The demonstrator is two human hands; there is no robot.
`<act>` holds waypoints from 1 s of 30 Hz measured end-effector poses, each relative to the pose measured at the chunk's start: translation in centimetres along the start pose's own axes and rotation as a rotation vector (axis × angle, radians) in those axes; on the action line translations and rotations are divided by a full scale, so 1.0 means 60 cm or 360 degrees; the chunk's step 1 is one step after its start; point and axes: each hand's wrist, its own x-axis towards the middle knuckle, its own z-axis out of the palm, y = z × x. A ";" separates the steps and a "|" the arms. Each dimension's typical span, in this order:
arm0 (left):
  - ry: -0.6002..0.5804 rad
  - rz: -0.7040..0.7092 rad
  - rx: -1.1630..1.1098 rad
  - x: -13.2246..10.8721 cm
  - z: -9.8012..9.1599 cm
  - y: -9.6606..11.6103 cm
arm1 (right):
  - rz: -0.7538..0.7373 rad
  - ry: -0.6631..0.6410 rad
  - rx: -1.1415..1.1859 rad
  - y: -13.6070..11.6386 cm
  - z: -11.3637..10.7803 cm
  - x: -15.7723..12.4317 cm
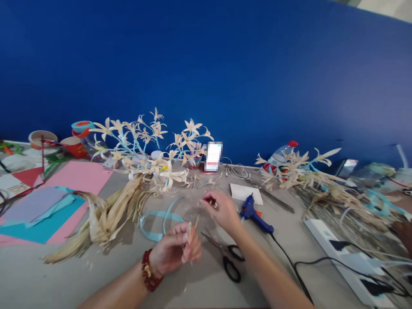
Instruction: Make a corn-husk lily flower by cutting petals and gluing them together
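My left hand (178,243), with a dark red bead bracelet (150,271) at the wrist, is closed in a pinch on a thin pale husk strip (189,227). Just to the upper right, my right hand (222,208) has its thumb and forefinger pinched together. Whatever sits between those fingertips is too small to make out. Black-handled scissors (225,255) lie partly spread below the right hand. A blue glue gun (254,214) rests to its right, and a coil of light blue ribbon (151,227) lies left of my hands.
Dried corn husks (109,214) and coloured paper (48,214) lie on the left. Husk flowers on blue stems (138,137) stand behind, near a phone (213,156). At right are more flowers (296,165), wires (277,198), a power strip (344,262) and cables.
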 end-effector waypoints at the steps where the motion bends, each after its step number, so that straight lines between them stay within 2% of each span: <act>1: 0.0024 0.0012 -0.0011 0.001 0.001 0.000 | -0.0010 0.0060 0.0125 -0.012 -0.009 -0.011; 5: 0.0119 0.0037 -0.0011 0.005 0.002 0.000 | -0.0101 0.0164 0.0505 -0.051 -0.026 -0.051; 11: 0.0265 0.0111 0.0053 0.008 -0.004 0.002 | 0.0066 0.0161 0.0960 -0.070 -0.012 -0.076; 23: 0.0270 0.0125 0.0092 0.011 -0.010 0.000 | -0.0150 -0.0069 0.0281 -0.078 -0.022 -0.079; 27: 0.0270 0.0133 0.0096 0.010 -0.010 0.000 | -0.0076 -0.0090 0.0228 -0.079 -0.021 -0.080; 30: 0.0223 0.0130 0.0035 0.009 -0.009 0.001 | -0.0054 -0.0082 0.0380 -0.072 -0.026 -0.076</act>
